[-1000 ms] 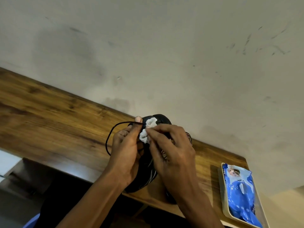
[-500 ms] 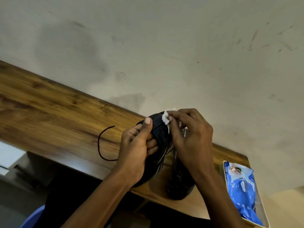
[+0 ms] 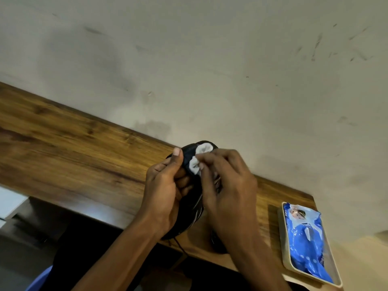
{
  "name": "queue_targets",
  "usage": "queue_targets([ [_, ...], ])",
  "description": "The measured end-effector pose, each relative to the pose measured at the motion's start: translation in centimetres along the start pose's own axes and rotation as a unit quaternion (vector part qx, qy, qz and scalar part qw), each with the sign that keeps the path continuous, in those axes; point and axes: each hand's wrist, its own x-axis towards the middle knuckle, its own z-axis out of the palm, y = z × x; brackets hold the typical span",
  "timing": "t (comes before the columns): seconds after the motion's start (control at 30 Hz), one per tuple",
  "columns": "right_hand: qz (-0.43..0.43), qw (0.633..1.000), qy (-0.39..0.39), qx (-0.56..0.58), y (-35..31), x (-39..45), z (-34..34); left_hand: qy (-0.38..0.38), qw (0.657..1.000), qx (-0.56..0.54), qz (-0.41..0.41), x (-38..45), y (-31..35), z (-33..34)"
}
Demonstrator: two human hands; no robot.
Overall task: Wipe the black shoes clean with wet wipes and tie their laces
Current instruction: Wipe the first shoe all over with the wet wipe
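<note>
Shoe point(image 3: 190, 208) and hands sit close together over the near edge of the worktop point(image 3: 69, 148): the black shoe is held up between them, its long axis running from near to far, with the rounded end, probably the toe, pointing away toward the wall point(image 3: 210, 70). The left hand point(image 3: 165, 192) grips the shoe from its left side, fingers curled round the upper and the thumb stretched up along the far end. The right hand point(image 3: 225, 185) comes in from the right, fingers bent and pinching a crumpled white wipe point(image 3: 198, 159) against the far end, so the wipe lies just beyond the right fingertips and beside the left thumb. By my reading, the wiping is under way and the next stroke would run along that near-to-far axis, the right hand being the one placed to make it. A loose lace point(image 3: 180, 245) hangs below the near end, still untied. A second dark shape, likely the other shoe, lies mostly hidden under the right wrist. The blue wipes pack point(image 3: 304, 240) rests in a tray point(image 3: 282, 244) well to the right.
</note>
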Motion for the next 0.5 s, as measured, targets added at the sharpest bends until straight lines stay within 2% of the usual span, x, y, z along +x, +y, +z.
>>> queue_targets([
  [0.13, -0.017, 0.997, 0.031, 0.069, 1.2, -0.9, 0.7, -0.001, 1.0, -0.026, -0.008, 0.7, 0.5, -0.4],
  [0.3, 0.077, 0.986, 0.082, 0.125, 2.9, 0.7, 1.7, 0.005, 0.999, -0.049, -0.001, 1.0, 0.2, -0.4],
  [0.5, -0.008, 0.984, 0.065, 0.166, 0.4, -2.9, 2.8, -0.003, 0.998, -0.056, -0.017, 1.3, 0.9, -1.6],
])
